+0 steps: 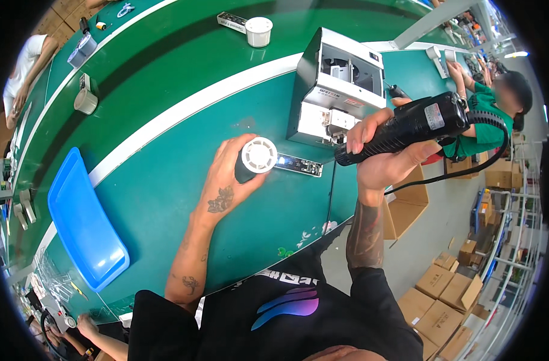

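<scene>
My left hand (225, 171), its fingers closed round the dark side, holds what looks like a small handheld fan body (259, 155) just over the green table. Its round white slotted end faces up. A narrow open strip with a circuit board (299, 165) and a small light sticks out to the right. My right hand (385, 165) is wrapped round a black corded electric screwdriver (407, 126), held tilted, its narrower end toward the left. The tip is hard to make out, and it stands apart from the fan body.
Beyond my hands stands a white and black screw-feeder-like machine (340, 90). A blue tray (85, 222) lies at left. Similar white parts, one at the back (259, 33) and one at left (86, 101), sit on the green belt. Cartons (437, 295) stand at right, near a co-worker in green (488, 141).
</scene>
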`<state>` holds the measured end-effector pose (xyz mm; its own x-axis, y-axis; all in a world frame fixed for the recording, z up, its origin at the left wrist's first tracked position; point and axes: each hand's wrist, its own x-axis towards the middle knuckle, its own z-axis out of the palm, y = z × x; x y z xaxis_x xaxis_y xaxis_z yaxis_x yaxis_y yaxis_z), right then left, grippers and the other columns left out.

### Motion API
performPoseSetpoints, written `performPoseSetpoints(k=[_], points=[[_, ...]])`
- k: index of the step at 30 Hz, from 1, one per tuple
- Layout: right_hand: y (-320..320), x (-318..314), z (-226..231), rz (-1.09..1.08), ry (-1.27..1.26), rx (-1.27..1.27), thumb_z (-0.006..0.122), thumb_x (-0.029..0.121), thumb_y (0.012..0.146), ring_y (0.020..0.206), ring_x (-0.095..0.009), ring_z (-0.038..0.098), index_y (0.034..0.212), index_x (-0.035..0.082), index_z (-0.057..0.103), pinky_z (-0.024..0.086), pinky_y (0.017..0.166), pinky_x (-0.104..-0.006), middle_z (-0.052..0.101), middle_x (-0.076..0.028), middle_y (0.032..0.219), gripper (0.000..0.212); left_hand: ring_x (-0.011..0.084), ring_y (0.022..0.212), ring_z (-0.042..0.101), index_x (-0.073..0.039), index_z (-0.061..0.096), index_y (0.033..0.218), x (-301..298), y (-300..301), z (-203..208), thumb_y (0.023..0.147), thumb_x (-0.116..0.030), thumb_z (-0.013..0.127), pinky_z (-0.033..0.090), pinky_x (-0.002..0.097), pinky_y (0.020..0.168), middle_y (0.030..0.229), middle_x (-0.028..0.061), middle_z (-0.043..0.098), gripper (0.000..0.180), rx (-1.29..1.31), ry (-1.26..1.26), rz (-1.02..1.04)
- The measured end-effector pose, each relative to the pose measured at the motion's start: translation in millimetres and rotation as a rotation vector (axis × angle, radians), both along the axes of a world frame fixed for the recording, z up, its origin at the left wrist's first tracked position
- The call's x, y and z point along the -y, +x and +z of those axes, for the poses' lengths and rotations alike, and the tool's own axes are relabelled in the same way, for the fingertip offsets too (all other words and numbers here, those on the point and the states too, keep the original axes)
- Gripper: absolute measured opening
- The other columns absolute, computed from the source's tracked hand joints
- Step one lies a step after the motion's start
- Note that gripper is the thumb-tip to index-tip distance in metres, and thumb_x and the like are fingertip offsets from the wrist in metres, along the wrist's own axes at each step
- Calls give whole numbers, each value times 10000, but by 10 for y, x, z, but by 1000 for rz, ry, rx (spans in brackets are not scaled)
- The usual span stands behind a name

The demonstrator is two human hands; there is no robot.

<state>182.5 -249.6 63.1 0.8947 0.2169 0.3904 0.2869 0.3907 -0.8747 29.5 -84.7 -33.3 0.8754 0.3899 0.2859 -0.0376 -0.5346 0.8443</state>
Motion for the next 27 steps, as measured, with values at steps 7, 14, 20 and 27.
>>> performPoseSetpoints(k=[7,14,20,27], points=[[-66,95,-77,89,36,9,281,913,801,443,-161,425,1301,91,395,388,407,-305,458,-62,647,968,278,1151,616,-44,539,1292,-20,-11,-4,723,-89,844,495,366,986,1245,140,609,648,-26,-28,3],[-1,121,-131,121,100,-19,276,917,799,441,-158,426,1304,104,396,387,410,-303,465,-57,651,964,277,1151,614,-52,539,1294,-14,-8,3,729,-85,835,494,365,987,1241,131,611,639,-22,-33,2],[-42,121,-40,82,109,6,272,903,817,437,-152,419,1314,109,394,388,409,-301,465,-52,650,944,269,1151,600,-60,543,1288,-18,-4,17,732,-85,830,484,365,992,1234,124,608,626,-43,-53,-1],[403,-12,765,-7,917,459,289,999,675,506,-214,531,827,35,511,444,435,-290,529,-101,609,1001,283,1134,601,-48,535,1293,-8,0,30,727,-91,829,482,367,979,1208,134,606,639,-19,-25,3]])
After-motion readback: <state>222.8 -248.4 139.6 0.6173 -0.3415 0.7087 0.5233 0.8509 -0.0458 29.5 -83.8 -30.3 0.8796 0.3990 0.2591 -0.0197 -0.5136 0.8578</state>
